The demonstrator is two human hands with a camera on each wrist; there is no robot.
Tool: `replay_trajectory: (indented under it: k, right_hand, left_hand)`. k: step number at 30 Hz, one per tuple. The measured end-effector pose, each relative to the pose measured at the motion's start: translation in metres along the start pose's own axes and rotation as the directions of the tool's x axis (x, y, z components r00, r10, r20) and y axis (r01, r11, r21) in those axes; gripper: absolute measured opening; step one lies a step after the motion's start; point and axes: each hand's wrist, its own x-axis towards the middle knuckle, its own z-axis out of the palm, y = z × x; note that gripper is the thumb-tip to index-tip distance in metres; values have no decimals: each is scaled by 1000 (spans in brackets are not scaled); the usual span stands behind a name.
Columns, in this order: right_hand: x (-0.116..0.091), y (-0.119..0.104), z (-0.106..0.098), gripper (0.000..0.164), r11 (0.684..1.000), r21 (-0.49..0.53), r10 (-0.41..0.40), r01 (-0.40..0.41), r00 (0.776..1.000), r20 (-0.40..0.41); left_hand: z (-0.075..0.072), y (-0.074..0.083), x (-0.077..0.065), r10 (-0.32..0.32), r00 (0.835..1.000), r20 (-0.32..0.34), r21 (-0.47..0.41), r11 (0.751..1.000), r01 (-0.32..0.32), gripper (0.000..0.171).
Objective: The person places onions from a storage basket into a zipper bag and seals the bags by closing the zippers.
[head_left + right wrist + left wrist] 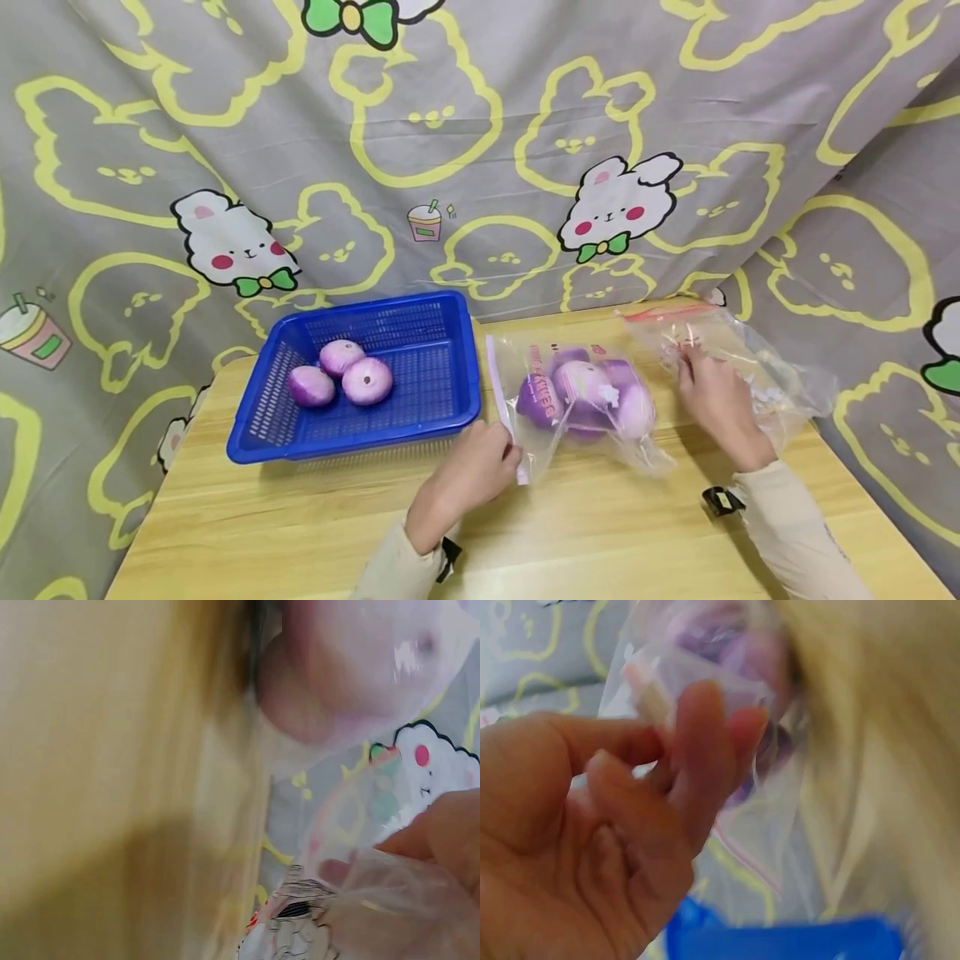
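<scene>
My left hand (471, 468) pinches the pale zip edge of a clear plastic zip bag (540, 450) lying on the table. Several purple onions (585, 383) fill that bag, partly covered by its pink print. In the left wrist view, thumb and fingertips (701, 701) meet on the plastic. To the right, my right hand (716, 400) pinches a second clear zip bag (780, 379) near its red-striped edge; it looks flat, with no onions visible inside. The right wrist view shows the crumpled film (397, 907) of this bag at the fingers, with black line print on it.
Left of the bags stands a blue plastic basket (420, 429) with three purple onions (367, 381) in its left half. The wooden table (570, 542) ends at a grey patterned cloth (480, 142) hanging behind and at the sides.
</scene>
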Motion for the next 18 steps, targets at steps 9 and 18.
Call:
replay_trajectory:
  k: [9, 18]
  right_hand:
    - [4, -15, -22, 15, 998, 36, -40, 52, 959, -282]
    - [1, -39, -37, 16, 972, -13, -216, 237, 863, -457]
  left_hand:
    - [36, 14, 46, 15, 1000, -27, 93, 996, -12, 37]
    - [65, 24, 87, 16, 999, 50, 71, 997, -20, 44]
